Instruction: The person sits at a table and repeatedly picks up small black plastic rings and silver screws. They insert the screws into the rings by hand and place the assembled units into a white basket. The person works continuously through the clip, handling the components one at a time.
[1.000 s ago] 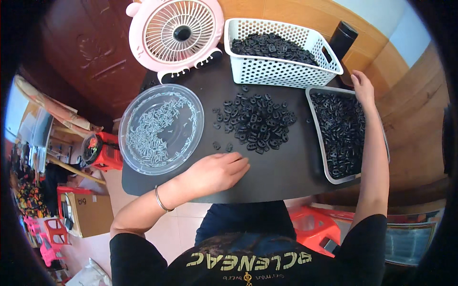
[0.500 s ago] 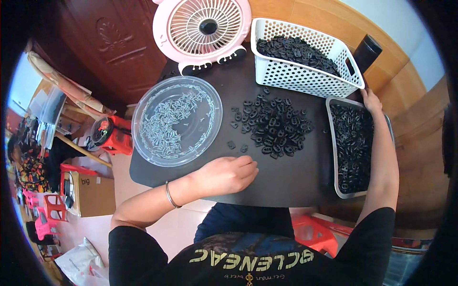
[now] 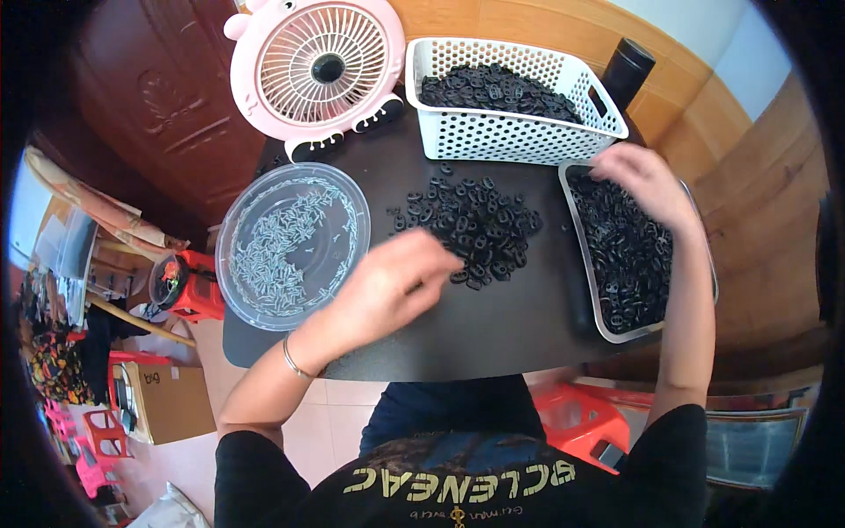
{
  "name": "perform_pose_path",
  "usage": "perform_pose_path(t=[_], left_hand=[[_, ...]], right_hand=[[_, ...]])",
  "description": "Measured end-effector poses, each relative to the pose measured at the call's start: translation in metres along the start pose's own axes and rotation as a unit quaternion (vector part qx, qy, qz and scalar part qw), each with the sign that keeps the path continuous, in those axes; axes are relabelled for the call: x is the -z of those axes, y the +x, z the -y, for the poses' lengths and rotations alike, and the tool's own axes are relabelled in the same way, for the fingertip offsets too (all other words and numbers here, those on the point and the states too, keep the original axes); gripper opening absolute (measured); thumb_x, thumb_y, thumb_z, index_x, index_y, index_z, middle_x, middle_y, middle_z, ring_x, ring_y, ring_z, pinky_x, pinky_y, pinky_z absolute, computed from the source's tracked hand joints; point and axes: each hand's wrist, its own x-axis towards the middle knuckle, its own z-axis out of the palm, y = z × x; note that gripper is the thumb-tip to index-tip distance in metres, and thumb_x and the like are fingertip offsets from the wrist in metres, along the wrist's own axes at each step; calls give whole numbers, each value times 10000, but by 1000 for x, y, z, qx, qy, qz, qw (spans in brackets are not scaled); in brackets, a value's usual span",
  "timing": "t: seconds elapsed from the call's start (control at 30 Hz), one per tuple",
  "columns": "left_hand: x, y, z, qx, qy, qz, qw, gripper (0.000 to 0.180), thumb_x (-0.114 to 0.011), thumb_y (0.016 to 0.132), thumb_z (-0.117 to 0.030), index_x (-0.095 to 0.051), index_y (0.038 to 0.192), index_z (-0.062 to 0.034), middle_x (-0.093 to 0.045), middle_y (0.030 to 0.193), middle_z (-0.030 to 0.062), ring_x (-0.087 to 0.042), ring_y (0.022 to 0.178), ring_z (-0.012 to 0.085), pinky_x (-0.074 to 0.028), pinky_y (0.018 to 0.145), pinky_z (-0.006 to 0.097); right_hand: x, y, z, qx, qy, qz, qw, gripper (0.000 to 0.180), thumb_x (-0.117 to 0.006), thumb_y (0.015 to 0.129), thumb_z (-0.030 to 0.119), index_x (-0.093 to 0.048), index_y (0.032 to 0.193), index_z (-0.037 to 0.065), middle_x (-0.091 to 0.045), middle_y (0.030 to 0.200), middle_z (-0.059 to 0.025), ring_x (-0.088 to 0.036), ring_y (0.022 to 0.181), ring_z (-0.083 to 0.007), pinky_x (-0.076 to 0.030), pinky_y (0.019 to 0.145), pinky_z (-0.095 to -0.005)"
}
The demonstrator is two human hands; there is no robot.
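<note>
My left hand is over the table at the near-left edge of a loose pile of small black plastic pieces with holes. Its fingers are curled together, and anything inside them is hidden. Close by on the left stands a round clear plastic tub holding many small silvery pin-like parts. My right hand hangs above the far end of a metal tray full of similar black pieces. Its fingers are bent and smeared by motion, so their grip does not show.
A white perforated basket of black pieces stands at the back of the dark table. Left of it is a pink fan; a black cylinder stands behind its right end. Red stools and a cardboard box are on the floor.
My right hand has left the tray's far right edge and moved inward over the tray. My left hand has risen from the near table edge toward the pile. The view has shifted somewhat.
</note>
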Motion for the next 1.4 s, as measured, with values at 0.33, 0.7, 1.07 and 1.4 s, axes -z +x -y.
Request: perform_pose_path(t=[0.33,0.7,1.07,1.4], left_hand=[[3,32,34,230,-451,-176,845,164,-586,831,-73,-605,970,12,-591,780,20,-530,689,64,-438,638,183],[-7,14,40,282,-431,-186,837,188,-597,828,-79,-610,991,14,-593,771,21,-529,690,63,-440,638,182],[-13,7,47,316,-456,-172,814,159,-583,844,-102,-614,958,3,-616,788,35,-544,681,60,-443,621,173],[-21,10,49,305,-470,-172,811,146,-589,821,-34,-606,957,17,-640,843,96,-579,703,80,-477,643,188]], right_hand=[[-189,-34,94,336,-124,29,933,218,-524,739,75,-571,943,17,-559,1015,-134,-530,985,-277,-468,815,-327],[-200,-35,89,246,-127,99,956,102,-570,730,91,-570,815,35,-538,804,-87,-554,819,-249,-469,729,-340],[-71,-38,89,172,-140,71,973,126,-548,773,131,-579,824,19,-581,831,-127,-562,783,-284,-454,733,-347],[76,54,-172,-181,-315,-201,910,295,-414,882,263,-526,973,6,-597,956,-211,-563,938,-357,-436,797,-407]])
